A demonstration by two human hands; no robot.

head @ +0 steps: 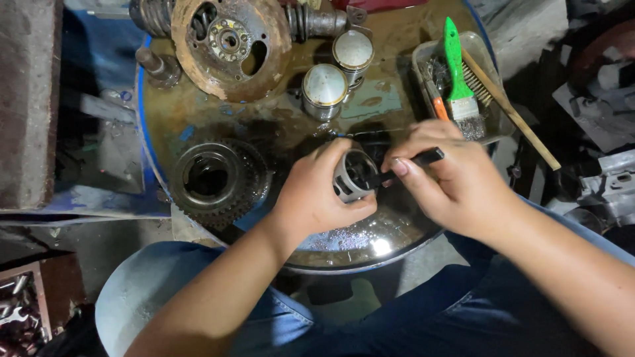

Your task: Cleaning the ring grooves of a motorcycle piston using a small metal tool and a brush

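Head view: left hand (314, 198) wrapped around a grey metal piston (352, 175), open end turned toward three o'clock, held just above the oily round worktop (370, 106) near its six o'clock edge. Right hand (450, 182) at three o'clock of the piston, fingers pinched on a slim black tool (413, 162) with its tip poked into the piston's mouth. Two more pistons (337, 73) standing at twelve o'clock, large gear (215, 178) at nine o'clock, rusty plate (228, 43) at eleven. Tray of brushes (463, 79) at two o'clock.
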